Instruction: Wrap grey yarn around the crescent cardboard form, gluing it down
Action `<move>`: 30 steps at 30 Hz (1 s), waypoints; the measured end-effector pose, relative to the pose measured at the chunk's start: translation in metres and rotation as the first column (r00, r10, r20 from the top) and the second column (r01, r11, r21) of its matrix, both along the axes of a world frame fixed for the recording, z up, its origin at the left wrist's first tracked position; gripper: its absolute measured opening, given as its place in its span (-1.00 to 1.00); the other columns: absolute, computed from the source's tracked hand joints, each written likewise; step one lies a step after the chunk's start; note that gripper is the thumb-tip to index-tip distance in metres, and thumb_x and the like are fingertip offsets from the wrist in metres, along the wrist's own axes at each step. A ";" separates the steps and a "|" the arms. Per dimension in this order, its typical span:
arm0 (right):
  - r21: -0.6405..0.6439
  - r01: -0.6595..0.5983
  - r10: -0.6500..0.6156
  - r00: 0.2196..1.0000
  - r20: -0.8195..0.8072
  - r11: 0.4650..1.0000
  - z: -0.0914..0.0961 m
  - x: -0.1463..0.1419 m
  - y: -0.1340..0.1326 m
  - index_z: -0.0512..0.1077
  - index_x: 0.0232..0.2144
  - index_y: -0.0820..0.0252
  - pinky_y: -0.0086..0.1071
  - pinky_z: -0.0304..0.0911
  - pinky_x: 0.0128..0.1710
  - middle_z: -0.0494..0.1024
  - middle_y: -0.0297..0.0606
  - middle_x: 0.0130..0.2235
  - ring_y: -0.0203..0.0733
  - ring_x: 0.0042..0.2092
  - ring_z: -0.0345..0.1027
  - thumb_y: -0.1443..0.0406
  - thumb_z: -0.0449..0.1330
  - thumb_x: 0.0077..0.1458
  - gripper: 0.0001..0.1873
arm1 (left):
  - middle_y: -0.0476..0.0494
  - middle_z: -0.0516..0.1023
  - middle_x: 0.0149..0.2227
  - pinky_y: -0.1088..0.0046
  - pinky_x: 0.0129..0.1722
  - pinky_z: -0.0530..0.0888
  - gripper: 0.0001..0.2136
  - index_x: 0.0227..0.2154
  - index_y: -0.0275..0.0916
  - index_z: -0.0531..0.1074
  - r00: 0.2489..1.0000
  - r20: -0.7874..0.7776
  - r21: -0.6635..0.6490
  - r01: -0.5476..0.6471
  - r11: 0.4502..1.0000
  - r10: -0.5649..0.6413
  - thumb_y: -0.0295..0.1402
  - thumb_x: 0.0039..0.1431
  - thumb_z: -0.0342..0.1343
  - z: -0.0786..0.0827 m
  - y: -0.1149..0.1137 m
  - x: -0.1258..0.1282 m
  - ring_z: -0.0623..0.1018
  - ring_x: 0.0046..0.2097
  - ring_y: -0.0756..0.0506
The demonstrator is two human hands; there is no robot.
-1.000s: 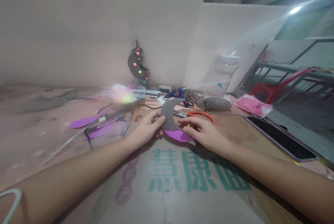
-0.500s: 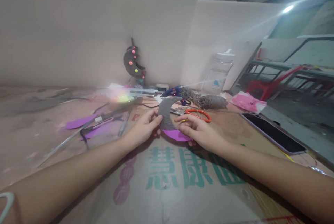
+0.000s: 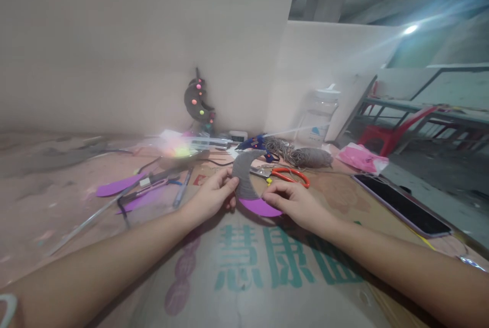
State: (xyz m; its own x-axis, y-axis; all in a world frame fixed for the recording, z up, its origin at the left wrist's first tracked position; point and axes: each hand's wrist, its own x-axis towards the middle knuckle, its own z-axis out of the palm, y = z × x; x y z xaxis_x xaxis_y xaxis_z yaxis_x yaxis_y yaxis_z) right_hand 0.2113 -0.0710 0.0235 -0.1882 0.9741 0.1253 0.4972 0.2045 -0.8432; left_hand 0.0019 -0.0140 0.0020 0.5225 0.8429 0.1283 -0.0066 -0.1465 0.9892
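Observation:
A crescent-shaped piece (image 3: 244, 178), grey with wound twine on its upper part and bare purple foam at its lower end, stands over a cardboard sheet (image 3: 267, 267) with green printed characters. My left hand (image 3: 212, 196) pinches its left edge between thumb and fingers. My right hand (image 3: 294, 200) has its fingers closed on the purple lower end. Just behind my right hand lie orange-handled scissors (image 3: 290, 175).
At the back stand a blue glue gun (image 3: 254, 142), a skein of grey twine (image 3: 305, 156), a clear plastic bottle (image 3: 319, 116) and a finished beaded crescent (image 3: 198, 101) against the wall. Purple foam offcuts (image 3: 118, 185) and cables lie left. A phone (image 3: 401, 205) and pink bag (image 3: 361, 157) lie right.
The camera tilted slightly, so the scene sits lower in the frame. My right hand slid down the crescent toward its purple end. My left hand kept its pinch.

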 end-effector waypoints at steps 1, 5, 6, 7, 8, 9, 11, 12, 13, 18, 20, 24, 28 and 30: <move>-0.003 -0.002 0.002 1.000 0.013 1.000 0.001 0.000 -0.001 0.41 -0.49 0.22 -0.42 0.15 -0.40 0.37 -0.36 -0.49 -0.30 -0.43 0.22 0.15 0.15 0.07 -0.75 | 0.10 0.39 -0.66 0.63 -0.61 0.28 -0.65 -0.28 -0.22 0.27 1.000 0.011 -0.012 0.011 1.000 -0.010 -0.02 0.14 0.09 0.000 0.000 0.000 0.39 -0.64 0.07; -0.025 0.005 -0.004 0.999 0.052 1.000 0.002 -0.001 -0.002 0.39 -0.48 0.21 -0.44 0.11 -0.44 0.33 -0.38 -0.52 -0.31 -0.46 0.18 0.14 0.11 0.10 -0.74 | 0.12 0.36 -0.65 0.64 -0.62 0.28 -0.63 -0.27 -0.22 0.28 0.997 0.041 -0.054 0.067 0.996 -0.065 -0.01 0.10 0.14 0.001 -0.001 0.000 0.37 -0.64 0.09; -0.026 0.008 -0.007 0.998 0.055 1.000 0.002 -0.001 -0.002 0.39 -0.48 0.21 -0.44 0.11 -0.45 0.33 -0.38 -0.52 -0.32 -0.46 0.17 0.15 0.12 0.10 -0.74 | 0.12 0.36 -0.64 0.63 -0.61 0.29 -0.63 -0.27 -0.23 0.29 0.996 0.042 -0.059 0.078 0.995 -0.075 -0.01 0.09 0.15 0.002 -0.001 0.000 0.37 -0.63 0.09; -0.022 0.010 -0.009 0.998 0.059 1.000 0.002 -0.001 -0.002 0.40 -0.47 0.21 -0.44 0.11 -0.45 0.33 -0.39 -0.52 -0.32 -0.46 0.17 0.15 0.12 0.10 -0.74 | 0.12 0.36 -0.63 0.63 -0.61 0.30 -0.62 -0.28 -0.23 0.29 0.996 0.042 -0.061 0.084 0.995 -0.081 -0.01 0.08 0.16 0.002 -0.002 -0.001 0.37 -0.63 0.09; -0.014 0.010 -0.009 0.998 0.063 1.000 0.002 -0.001 -0.002 0.40 -0.47 0.21 -0.44 0.11 -0.45 0.34 -0.38 -0.52 -0.32 -0.46 0.18 0.15 0.12 0.11 -0.75 | 0.12 0.36 -0.63 0.63 -0.61 0.30 -0.62 -0.29 -0.23 0.29 0.996 0.041 -0.064 0.086 0.994 -0.084 -0.01 0.07 0.17 0.003 -0.002 -0.001 0.37 -0.63 0.09; -0.004 0.007 -0.006 0.998 0.070 1.000 0.002 -0.001 -0.002 0.41 -0.46 0.21 -0.44 0.12 -0.44 0.35 -0.38 -0.51 -0.31 -0.46 0.19 0.15 0.12 0.11 -0.75 | 0.12 0.36 -0.62 0.63 -0.61 0.29 -0.62 -0.29 -0.23 0.29 0.996 0.041 -0.068 0.087 0.994 -0.084 -0.01 0.06 0.18 0.003 -0.002 -0.001 0.37 -0.63 0.10; 0.007 -0.018 0.017 0.996 0.093 1.000 0.002 -0.002 -0.002 0.42 -0.46 0.21 -0.43 0.14 -0.43 0.38 -0.36 -0.50 -0.30 -0.44 0.22 0.16 0.11 0.13 -0.74 | 0.12 0.36 -0.61 0.63 -0.61 0.28 -0.61 -0.29 -0.23 0.28 0.996 0.044 -0.071 0.079 0.994 -0.076 -0.01 0.06 0.18 0.004 -0.003 -0.001 0.38 -0.62 0.10; 0.014 -0.032 0.031 0.994 0.103 0.999 0.002 -0.003 -0.002 0.43 -0.45 0.21 -0.43 0.16 -0.42 0.39 -0.35 -0.49 -0.30 -0.43 0.23 0.17 0.10 0.14 -0.74 | 0.12 0.36 -0.61 0.64 -0.62 0.28 -0.61 -0.28 -0.23 0.28 0.996 0.044 -0.070 0.074 0.995 -0.071 -0.02 0.06 0.18 0.003 -0.002 -0.001 0.38 -0.62 0.10; 0.023 -0.044 0.042 0.994 0.101 0.999 0.001 -0.003 -0.002 0.43 -0.43 0.21 -0.42 0.17 -0.41 0.40 -0.34 -0.47 -0.29 -0.42 0.25 0.17 0.10 0.14 -0.75 | 0.12 0.36 -0.61 0.63 -0.61 0.28 -0.62 -0.27 -0.23 0.29 0.997 0.041 -0.068 0.068 0.995 -0.065 -0.02 0.07 0.18 0.003 -0.002 -0.001 0.38 -0.62 0.10; 0.123 0.070 -0.059 0.994 -0.089 0.990 -0.002 0.001 -0.004 0.33 -0.16 0.14 -0.43 0.22 -0.46 0.41 -0.35 -0.40 -0.30 -0.43 0.29 0.15 0.04 0.21 -0.76 | 0.09 0.40 -0.64 0.63 -0.59 0.31 -0.67 -0.24 -0.22 0.30 1.000 0.005 -0.030 0.013 0.999 -0.013 -0.04 0.15 0.10 0.002 0.001 -0.002 0.40 -0.62 0.08; 0.167 0.119 -0.095 0.985 -0.143 0.979 -0.002 0.004 -0.004 0.29 -0.21 0.13 -0.45 0.20 -0.49 0.37 -0.37 -0.43 -0.31 -0.46 0.27 0.11 0.04 0.22 -0.76 | 0.09 0.40 -0.66 0.64 -0.61 0.28 -0.67 -0.25 -0.22 0.29 0.999 0.017 -0.029 -0.033 0.999 0.033 -0.05 0.15 0.11 0.003 0.002 -0.002 0.39 -0.64 0.08; 0.135 0.035 -0.021 0.995 -0.102 0.990 0.000 0.004 -0.007 0.27 -0.31 0.14 -0.44 0.21 -0.47 0.39 -0.39 -0.46 -0.31 -0.47 0.30 0.14 0.20 0.08 -0.76 | 0.10 0.39 -0.67 0.65 -0.61 0.28 -0.67 -0.23 -0.23 0.29 0.993 0.063 -0.027 -0.096 0.995 0.098 -0.07 0.13 0.13 0.006 0.001 -0.003 0.37 -0.64 0.08; 0.164 0.008 -0.011 1.000 0.014 0.986 0.001 -0.005 -0.011 0.30 -0.37 0.15 -0.42 0.23 -0.43 0.43 -0.37 -0.44 -0.29 -0.44 0.32 0.20 0.21 0.05 -0.81 | 0.09 0.38 -0.63 0.60 -0.58 0.31 -0.65 -0.20 -0.21 0.29 0.993 0.056 -0.020 -0.104 0.994 0.105 -0.05 0.13 0.12 0.005 0.000 -0.001 0.39 -0.61 0.06; 0.220 0.015 -0.035 0.996 0.088 0.975 -0.001 -0.007 -0.011 0.30 -0.41 0.15 -0.42 0.22 -0.41 0.44 -0.35 -0.42 -0.29 -0.42 0.32 0.23 0.17 0.07 -0.87 | 0.07 0.40 -0.57 0.58 -0.57 0.30 -0.63 -0.19 -0.23 0.32 0.992 0.028 0.018 -0.124 0.992 0.124 -0.04 0.10 0.14 0.004 -0.001 0.001 0.39 -0.58 0.05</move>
